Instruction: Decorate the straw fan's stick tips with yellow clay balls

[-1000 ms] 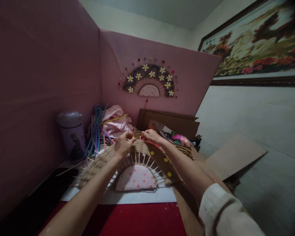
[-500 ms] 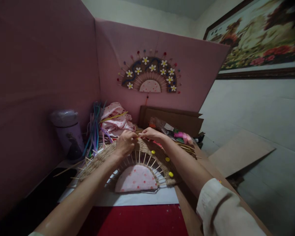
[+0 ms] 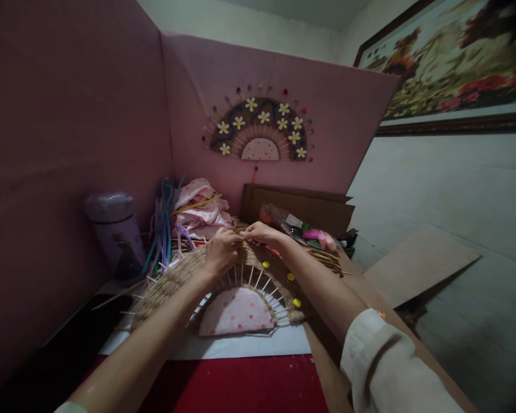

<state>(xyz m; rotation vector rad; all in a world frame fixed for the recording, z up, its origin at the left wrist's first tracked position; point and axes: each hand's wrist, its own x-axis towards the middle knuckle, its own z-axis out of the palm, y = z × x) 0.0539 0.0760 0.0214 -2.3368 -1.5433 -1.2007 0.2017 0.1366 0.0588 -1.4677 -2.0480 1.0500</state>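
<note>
Both hands are working at the 12 o'clock rim of the woven fan, which is lying flat on the white sheet. The left hand is curling loosely over the weave. The right hand is pinching its fingertips together; whatever they are gripping is too small to identify. Yellow beads are dotting the fan's 3 o'clock side. The fan's far rim is sitting hidden behind the hands.

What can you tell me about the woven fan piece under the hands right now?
The woven fan is a half-circle lying flat on a white sheet. A pink dotted centre sends out thin wooden sticks into a band of tan cord. Three yellow beads sit on its right side. The left hand and right hand pinch its top edge.
</note>
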